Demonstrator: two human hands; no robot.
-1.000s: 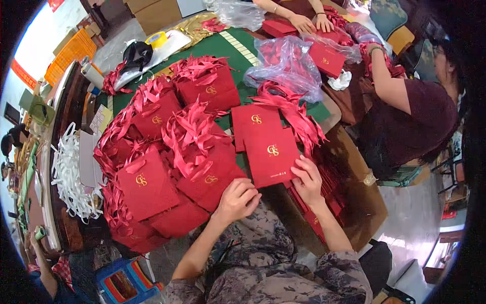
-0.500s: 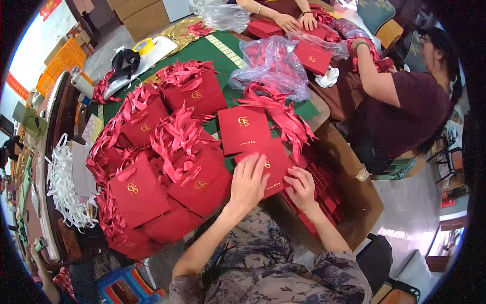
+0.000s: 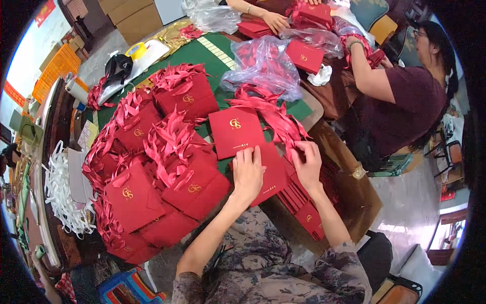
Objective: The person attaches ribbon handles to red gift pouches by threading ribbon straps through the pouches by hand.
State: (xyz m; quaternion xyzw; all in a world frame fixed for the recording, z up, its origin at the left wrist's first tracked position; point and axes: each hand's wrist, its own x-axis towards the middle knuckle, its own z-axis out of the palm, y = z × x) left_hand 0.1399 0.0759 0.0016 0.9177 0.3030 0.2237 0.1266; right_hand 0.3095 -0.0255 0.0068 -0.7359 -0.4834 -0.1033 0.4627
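My left hand [image 3: 248,177] lies on a flat red paper bag [image 3: 273,175], fingers stretched up to the lower edge of another red bag [image 3: 236,129] with a gold emblem. The lower bag's own emblem is mostly hidden by that hand. To the right, my right hand [image 3: 308,164] has thumb and fingertips closed around pinkish-red ribbon [image 3: 283,124], which spreads from the top of the upper bag. Left of my hands is a large heap of red bags [image 3: 134,195], their ribbon handles bunched on top.
An open cardboard box [image 3: 354,202] with stacked red bags [image 3: 309,215] stands at my right. Clear plastic [image 3: 266,68] wraps more red items on the green table mat [image 3: 215,55]. White ribbons [image 3: 66,192] lie far left. A co-worker [image 3: 410,106] sits at right; another person's hands [image 3: 276,21] work across the table.
My right hand has moved up from the lower bag to the ribbon. The left hand has shifted slightly up. Across the table, the other person's hands have moved apart.
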